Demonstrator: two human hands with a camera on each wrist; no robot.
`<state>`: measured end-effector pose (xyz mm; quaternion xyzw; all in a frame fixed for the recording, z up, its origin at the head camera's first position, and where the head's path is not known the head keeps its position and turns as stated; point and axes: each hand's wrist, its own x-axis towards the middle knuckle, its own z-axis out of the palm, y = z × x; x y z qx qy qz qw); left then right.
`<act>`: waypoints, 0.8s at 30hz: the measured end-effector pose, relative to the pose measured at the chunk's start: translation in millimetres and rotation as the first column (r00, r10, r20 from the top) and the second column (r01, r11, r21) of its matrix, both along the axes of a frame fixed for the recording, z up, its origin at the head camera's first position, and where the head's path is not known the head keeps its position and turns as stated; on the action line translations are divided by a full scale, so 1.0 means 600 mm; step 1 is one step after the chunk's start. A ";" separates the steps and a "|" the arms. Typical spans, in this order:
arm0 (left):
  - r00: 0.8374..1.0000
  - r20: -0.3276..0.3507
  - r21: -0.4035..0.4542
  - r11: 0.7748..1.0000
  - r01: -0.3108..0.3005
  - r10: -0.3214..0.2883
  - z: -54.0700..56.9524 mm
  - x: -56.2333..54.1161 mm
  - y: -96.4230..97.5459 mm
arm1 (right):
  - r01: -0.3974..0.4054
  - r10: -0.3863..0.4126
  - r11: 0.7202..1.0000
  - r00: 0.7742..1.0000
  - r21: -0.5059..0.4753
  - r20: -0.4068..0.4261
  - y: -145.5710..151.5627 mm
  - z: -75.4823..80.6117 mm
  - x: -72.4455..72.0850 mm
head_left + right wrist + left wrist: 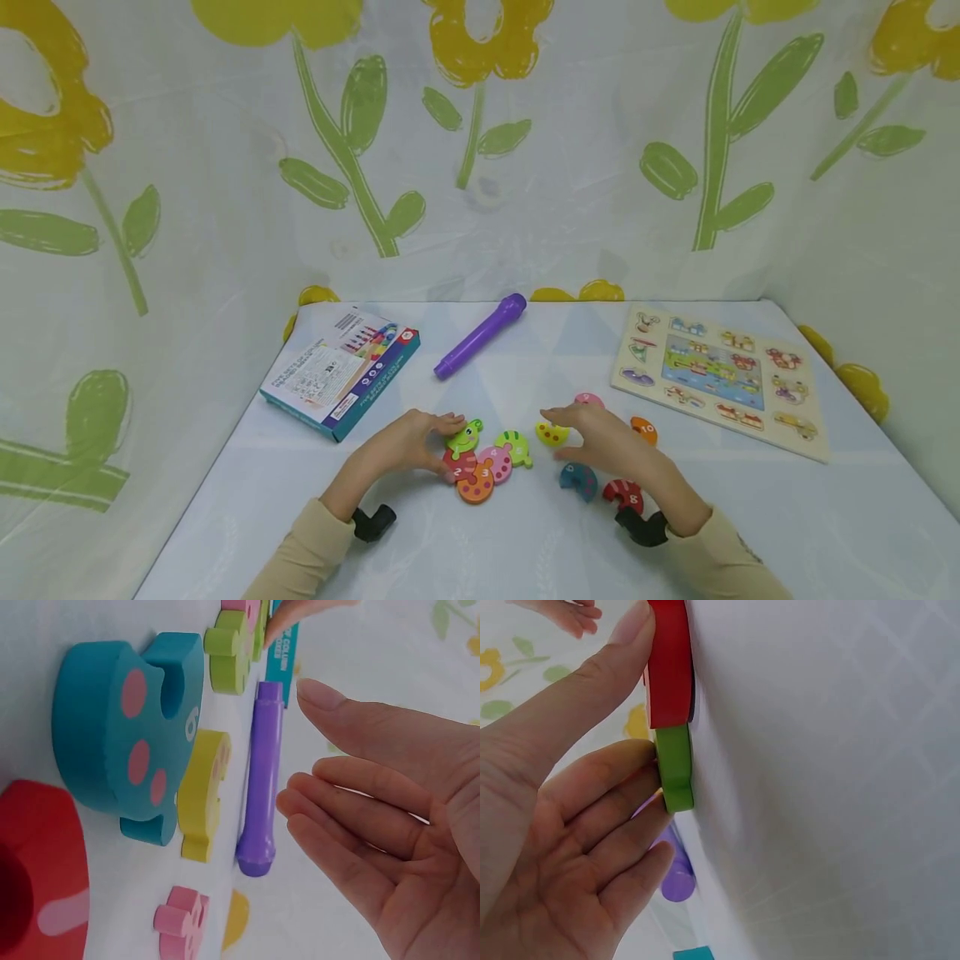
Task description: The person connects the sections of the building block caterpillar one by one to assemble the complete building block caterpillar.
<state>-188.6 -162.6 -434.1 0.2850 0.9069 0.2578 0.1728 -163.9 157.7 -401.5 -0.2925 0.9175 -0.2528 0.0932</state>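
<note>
My left hand (pixel 411 442) is at the left side of a joined row of wooden caterpillar puzzle pieces. Its thumb rests against the red piece (pixel 669 667) marked 2, and its fingertips touch the green head piece (pixel 675 769). From there the row runs on through an orange piece (pixel 476 486) marked 3, a pink piece (pixel 498 465) and a striped green piece (pixel 513 448). My right hand (pixel 603 442), fingers loosely extended and holding nothing, hovers near the loose yellow piece (pixel 551 433). A blue piece (pixel 112 727) marked 6 lies on the near side of it.
Other loose pieces lie around the right hand: red (pixel 625 494) marked 8, orange (pixel 644 430) marked 10, and pink (pixel 590 400). A purple tube (pixel 480 337) lies at the back, a flat box (pixel 341 371) at left, a wooden picture board (pixel 723 379) at right.
</note>
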 end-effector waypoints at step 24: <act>0.997 -0.063 -0.076 0.996 -0.050 0.045 0.001 0.021 0.007 | 0.031 -0.030 0.999 0.999 0.022 -0.016 0.023 -0.016 -0.022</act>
